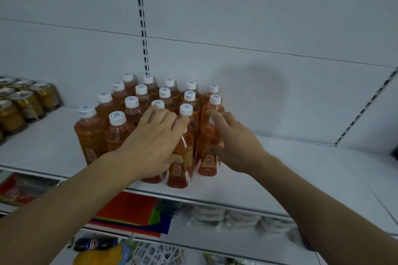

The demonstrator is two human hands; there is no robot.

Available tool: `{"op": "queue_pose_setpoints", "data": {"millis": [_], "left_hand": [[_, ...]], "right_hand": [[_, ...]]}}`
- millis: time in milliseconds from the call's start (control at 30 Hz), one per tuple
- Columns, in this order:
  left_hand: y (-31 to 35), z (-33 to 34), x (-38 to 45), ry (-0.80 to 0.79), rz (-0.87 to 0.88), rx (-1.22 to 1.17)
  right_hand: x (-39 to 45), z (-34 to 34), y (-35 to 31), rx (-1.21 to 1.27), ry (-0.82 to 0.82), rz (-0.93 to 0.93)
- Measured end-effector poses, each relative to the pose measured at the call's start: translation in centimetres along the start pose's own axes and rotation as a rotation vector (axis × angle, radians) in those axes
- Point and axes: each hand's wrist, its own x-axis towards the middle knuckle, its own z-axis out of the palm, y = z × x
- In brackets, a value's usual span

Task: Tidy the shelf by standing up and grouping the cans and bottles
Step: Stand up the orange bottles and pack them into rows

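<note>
White shelf (pixel 280 170), bottles (pixel 137 114) near edge

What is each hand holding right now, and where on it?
The left hand grips a front bottle around its body. The right hand grips the rightmost front bottle around its shoulder and body.
</note>
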Motion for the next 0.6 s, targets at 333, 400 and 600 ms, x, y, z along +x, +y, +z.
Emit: {"op": "queue_pose_setpoints", "data": {"millis": [333,400,600], "left_hand": [[-0.3,0.2,0.1,0.035,0.035,-0.03],[-0.5,0.2,0.1,0.051,0.053,-0.013],[-0.4,0.5,-0.2,0.115,0.056,0.017]], "right_hand": [[2.6,0.4,1.1,-0.03,0.015,-0.025],[2.4,0.6,1.3,-0.03,0.032,-0.033],[0.1,3.4,2.2,0.089,0.12,0.127]]}}
